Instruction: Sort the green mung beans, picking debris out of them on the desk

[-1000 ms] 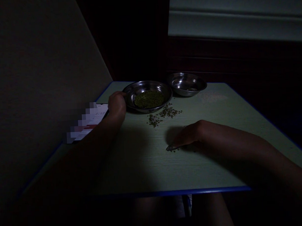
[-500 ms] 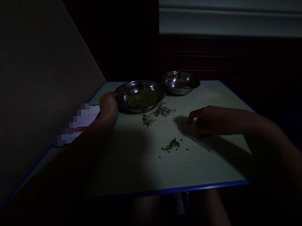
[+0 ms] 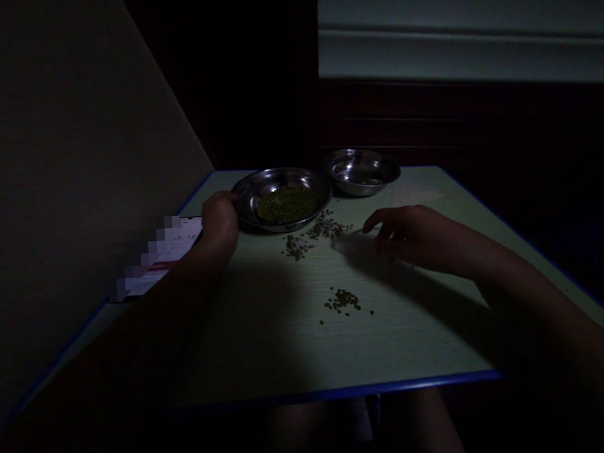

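Note:
My left hand [image 3: 220, 220] grips the left rim of a steel bowl [image 3: 249, 215] that holds a heap of green beans [image 3: 287, 204]. My right hand [image 3: 400, 234] has its fingers closed on a clear, thin plastic piece [image 3: 350, 240], blurred and hard to make out. The tip of that piece is beside a pile of beans mixed with white grains [image 3: 326, 225]. A smaller mixed pile [image 3: 296, 245] lies left of it. Nearer the front edge is a loose group of beans [image 3: 344, 300].
A second steel bowl [image 3: 362, 174] with a little something in it stands at the back. Right of it is a thin patch of white grains [image 3: 415, 193]. A phone [image 3: 175, 249] lies at the left, beside the wall. The green table [image 3: 267, 348] has a blue edge.
My right hand has moved left with the plastic piece, from the bare right side to beside the mixed pile. My left hand remains at the bowl's rim. The view has tilted slightly.

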A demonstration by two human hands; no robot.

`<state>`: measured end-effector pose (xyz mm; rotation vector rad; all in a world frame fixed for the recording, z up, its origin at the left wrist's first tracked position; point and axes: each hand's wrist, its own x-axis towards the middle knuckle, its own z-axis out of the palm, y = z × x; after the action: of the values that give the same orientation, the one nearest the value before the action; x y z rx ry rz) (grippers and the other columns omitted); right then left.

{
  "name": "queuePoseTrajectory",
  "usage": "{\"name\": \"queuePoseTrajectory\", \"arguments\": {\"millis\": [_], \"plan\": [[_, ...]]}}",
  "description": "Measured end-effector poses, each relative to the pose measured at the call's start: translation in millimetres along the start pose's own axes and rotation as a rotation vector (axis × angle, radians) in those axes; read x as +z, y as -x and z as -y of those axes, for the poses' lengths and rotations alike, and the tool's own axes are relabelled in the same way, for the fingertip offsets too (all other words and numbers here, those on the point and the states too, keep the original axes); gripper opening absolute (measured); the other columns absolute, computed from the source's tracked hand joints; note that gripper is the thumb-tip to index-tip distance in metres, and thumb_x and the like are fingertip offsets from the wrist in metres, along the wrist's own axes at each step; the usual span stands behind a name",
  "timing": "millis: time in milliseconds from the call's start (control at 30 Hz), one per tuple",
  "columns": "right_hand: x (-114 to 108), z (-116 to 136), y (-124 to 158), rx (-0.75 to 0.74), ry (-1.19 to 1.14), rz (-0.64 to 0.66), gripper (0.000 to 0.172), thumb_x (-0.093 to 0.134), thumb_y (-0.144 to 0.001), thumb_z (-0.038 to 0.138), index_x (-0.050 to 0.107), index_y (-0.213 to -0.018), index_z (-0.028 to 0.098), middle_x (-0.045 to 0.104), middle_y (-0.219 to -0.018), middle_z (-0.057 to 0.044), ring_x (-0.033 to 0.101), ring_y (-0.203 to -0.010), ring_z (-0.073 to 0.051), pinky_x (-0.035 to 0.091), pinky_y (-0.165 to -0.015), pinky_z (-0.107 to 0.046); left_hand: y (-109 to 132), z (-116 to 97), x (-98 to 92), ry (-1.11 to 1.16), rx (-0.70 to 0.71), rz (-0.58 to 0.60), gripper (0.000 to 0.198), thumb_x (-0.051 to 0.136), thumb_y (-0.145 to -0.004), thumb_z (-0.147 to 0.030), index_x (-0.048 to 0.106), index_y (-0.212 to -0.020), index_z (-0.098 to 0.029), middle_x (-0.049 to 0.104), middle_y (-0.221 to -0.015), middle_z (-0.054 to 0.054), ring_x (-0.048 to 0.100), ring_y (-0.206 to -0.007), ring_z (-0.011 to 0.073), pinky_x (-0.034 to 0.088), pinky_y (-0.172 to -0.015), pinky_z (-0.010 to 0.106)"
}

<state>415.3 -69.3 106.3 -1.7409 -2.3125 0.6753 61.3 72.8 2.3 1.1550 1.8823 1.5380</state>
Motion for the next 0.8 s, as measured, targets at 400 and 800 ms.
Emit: {"name": "queuePoseTrajectory", "arguments": {"millis": [400,800], "plan": [[23,-26,-29,0.018,0.411,-0.287,0.065,0.057,-0.112,0.008,0.086,-0.169,0.021,0.096,-0.137,-0.024,0.093,-0.114,-0.038,0.063,-0.090,-0.043,9,-8,-0.7,0.118,-0.104,-0.012,0.014,0.069,-0.081,-0.012,0.070,-0.080,-0.026,0.083,-0.107,0.012,0.082,-0.132,0.0399,0.061,-0.135,0.056],[28,-17,-28,-0.034,0.399,-0.224,0.065,0.057,-0.112,0.004,0.090,-0.164,0.023,0.095,-0.146,-0.019,0.093,-0.123,-0.035,0.064,-0.095,-0.037,6,-5,-1.5,0.050,-0.076,0.013,0.008,0.074,-0.077,-0.026,0.069,-0.078,-0.032,0.084,-0.105,0.011,0.079,-0.140,0.0431,0.062,-0.133,0.058]]}}
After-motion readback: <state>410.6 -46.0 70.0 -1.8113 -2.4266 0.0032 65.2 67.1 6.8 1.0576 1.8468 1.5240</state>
